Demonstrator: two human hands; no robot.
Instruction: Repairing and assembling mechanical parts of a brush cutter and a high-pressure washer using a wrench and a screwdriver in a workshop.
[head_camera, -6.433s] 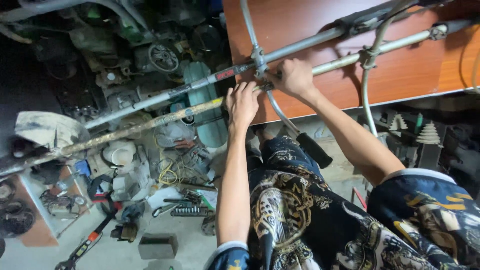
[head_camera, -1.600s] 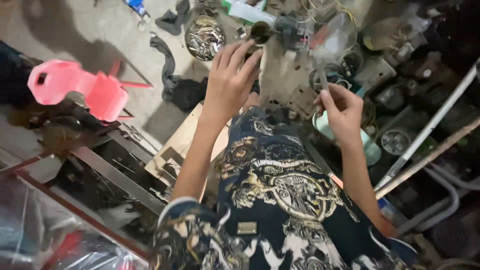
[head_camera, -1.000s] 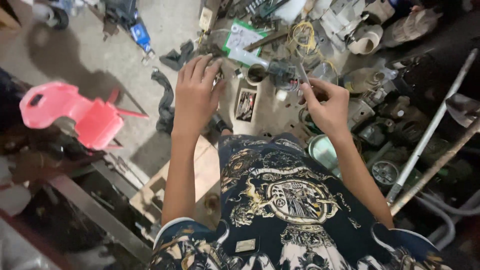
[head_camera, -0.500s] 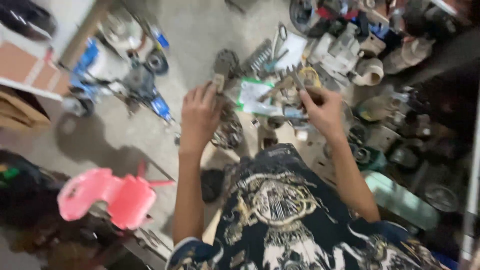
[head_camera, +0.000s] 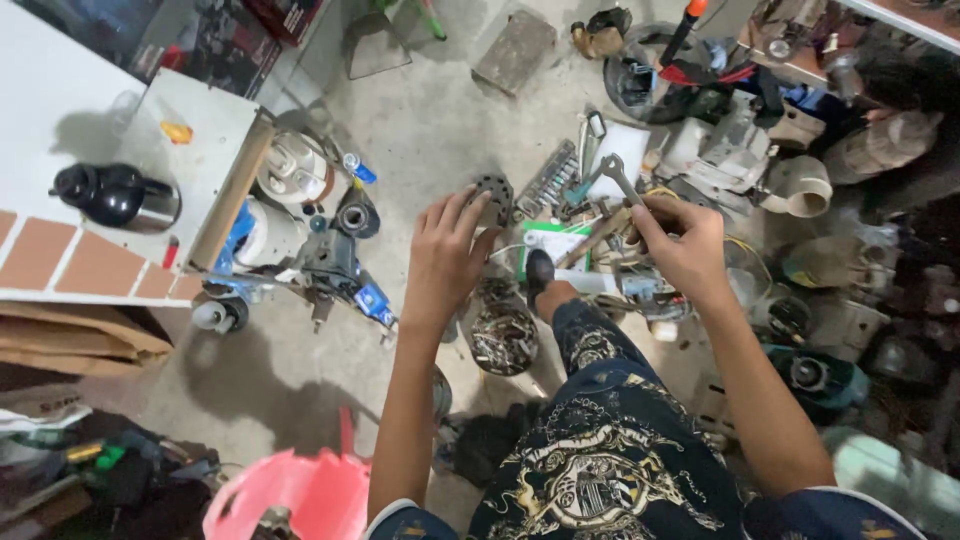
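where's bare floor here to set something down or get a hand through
Bare concrete runs from the flat block at the top down past the blue motor parts, left of the left hand. Another patch lies between those parts and the pink stool. Crowded: around the right hand, the socket set and the can of bits.

The right hand (head_camera: 680, 245) covers the wrench (head_camera: 622, 182) handle; the pink chair (head_camera: 290, 500) is cut off below.
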